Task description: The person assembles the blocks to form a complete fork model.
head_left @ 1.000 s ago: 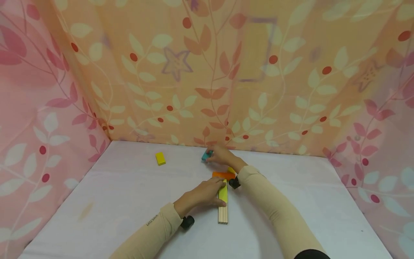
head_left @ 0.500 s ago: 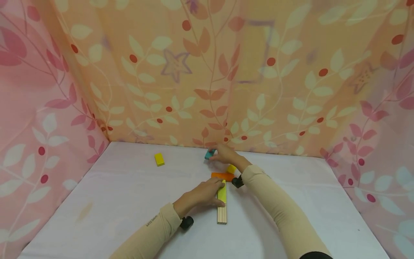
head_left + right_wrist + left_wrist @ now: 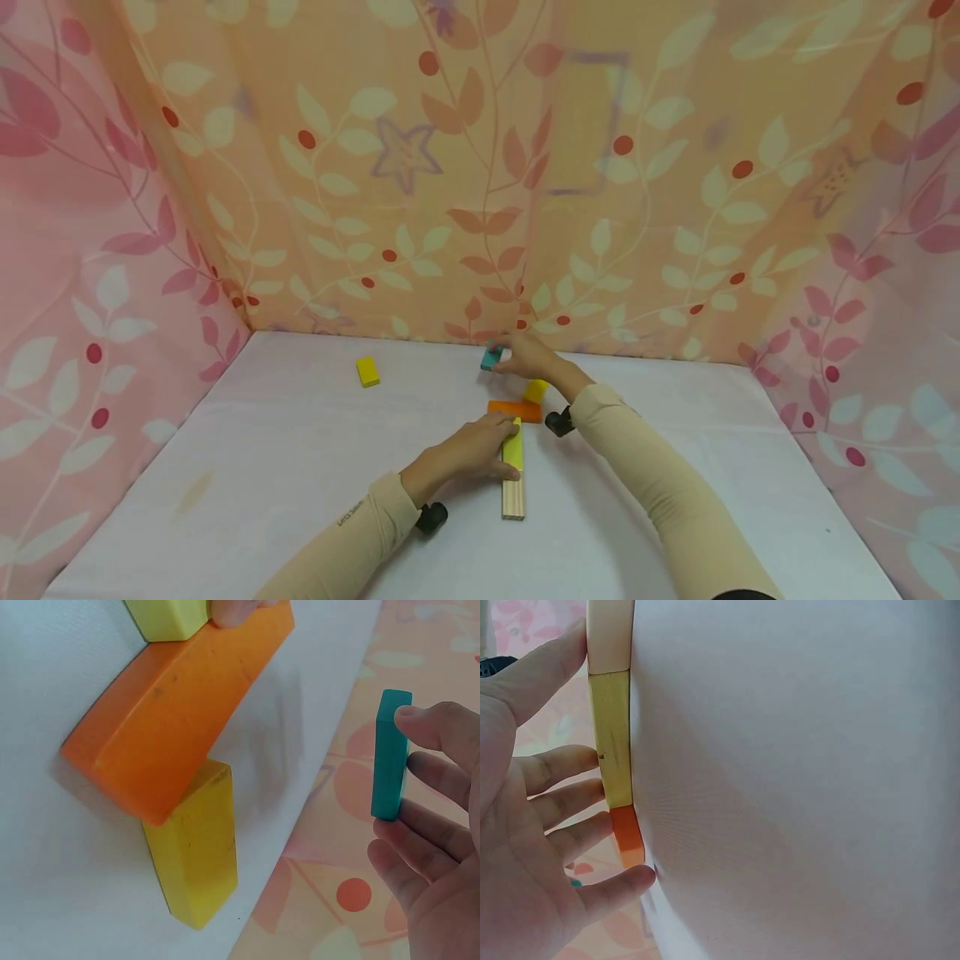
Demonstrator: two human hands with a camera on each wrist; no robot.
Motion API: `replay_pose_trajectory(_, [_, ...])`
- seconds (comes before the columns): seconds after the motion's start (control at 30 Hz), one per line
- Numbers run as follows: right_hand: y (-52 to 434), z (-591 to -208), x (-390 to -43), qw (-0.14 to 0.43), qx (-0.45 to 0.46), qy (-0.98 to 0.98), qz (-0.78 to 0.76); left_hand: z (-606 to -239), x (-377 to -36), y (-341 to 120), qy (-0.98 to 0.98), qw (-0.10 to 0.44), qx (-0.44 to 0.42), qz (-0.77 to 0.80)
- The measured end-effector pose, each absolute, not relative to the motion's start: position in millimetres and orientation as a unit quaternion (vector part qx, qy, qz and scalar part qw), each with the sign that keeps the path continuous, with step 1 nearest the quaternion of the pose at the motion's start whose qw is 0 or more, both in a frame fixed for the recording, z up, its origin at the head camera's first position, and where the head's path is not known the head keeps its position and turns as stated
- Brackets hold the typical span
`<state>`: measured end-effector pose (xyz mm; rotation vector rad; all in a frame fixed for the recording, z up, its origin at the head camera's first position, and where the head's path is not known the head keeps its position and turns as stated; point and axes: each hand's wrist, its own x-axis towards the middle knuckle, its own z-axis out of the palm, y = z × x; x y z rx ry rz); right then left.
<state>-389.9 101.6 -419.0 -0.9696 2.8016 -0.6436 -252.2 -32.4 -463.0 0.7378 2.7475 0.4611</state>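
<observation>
My right hand (image 3: 531,358) pinches a teal block (image 3: 388,757) between thumb and fingers, near the far edge of the table. With fingers extended, my left hand (image 3: 467,450) touches the side of a row of blocks. Its thumb is at the plain wood block (image 3: 513,500), and fingertips lie along the yellow-green block (image 3: 612,739) and at the orange block (image 3: 630,836). The orange block lies crosswise at the row's far end. Behind it, a yellow block (image 3: 199,855) sits at an angle, partly covered by the orange one in the right wrist view.
Another yellow block (image 3: 367,372) lies apart at the back left of the white table (image 3: 262,500). Patterned fabric walls (image 3: 480,208) rise behind the table and at both sides. Each wrist wears a black camera (image 3: 432,518).
My right hand has drawn slightly to the right with the teal block, uncovering more of the yellow block behind the orange one. The left hand stays at the row.
</observation>
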Motion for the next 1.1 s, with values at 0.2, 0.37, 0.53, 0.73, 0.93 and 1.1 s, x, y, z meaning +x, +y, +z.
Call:
replay_pose_trajectory(0.2, [107,-417,-387,0.048,-0.325,0.920,-0.212,-466,-253,-32,0.945,0.121,0.260,0.157])
replay_pose_trajectory(0.37, [113,-415,-386,0.042,-0.328,0.918,-0.218,-466,-254,-33,0.946,0.117,0.262,0.153])
replay_pose_trajectory(0.53, [117,-412,-383,0.035,-0.341,0.915,-0.214,-466,-254,-32,0.946,0.116,0.263,0.152])
replay_pose_trajectory(0.73, [121,-410,-378,0.030,-0.341,0.916,-0.209,-466,-253,-31,0.947,0.115,0.261,0.147])
replay_pose_trajectory(0.93, [125,-412,-373,0.035,-0.326,0.920,-0.213,-466,-254,-30,0.949,0.115,0.258,0.143])
replay_pose_trajectory(1.1, [128,-414,-370,0.029,-0.323,0.921,-0.214,-466,-254,-30,0.950,0.113,0.258,0.137])
